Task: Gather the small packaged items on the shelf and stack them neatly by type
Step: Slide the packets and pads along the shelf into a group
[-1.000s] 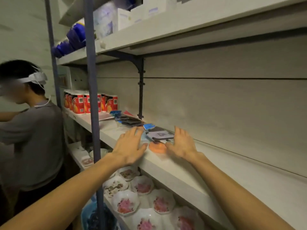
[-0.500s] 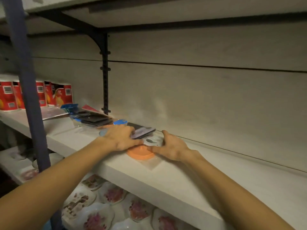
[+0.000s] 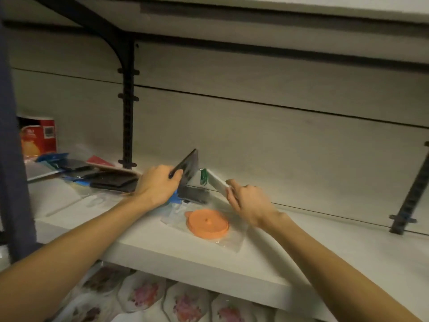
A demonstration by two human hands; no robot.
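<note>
My left hand (image 3: 157, 185) grips a dark flat packet (image 3: 189, 167) and tilts it up off the white shelf (image 3: 148, 242). My right hand (image 3: 247, 201) holds a white flat packet (image 3: 217, 183) with a green tab, raised at an angle. Between the hands lies another dark packet (image 3: 195, 196) with a blue edge. An orange round item in a clear bag (image 3: 207, 224) rests flat on the shelf in front of both hands. A loose pile of dark and blue packets (image 3: 92, 175) is spread to the left.
Red cartons (image 3: 39, 138) stand at the far left behind a dark blue upright post (image 3: 14, 182). A black bracket (image 3: 127, 126) runs up the back wall, another bracket (image 3: 411, 196) is at the right. Flowered dishes (image 3: 144, 293) fill the shelf below.
Both hands went from pressing flat on the packets to lifting one each. The left raised a dark packet, the right a white one. The view moved closer and to the right.
</note>
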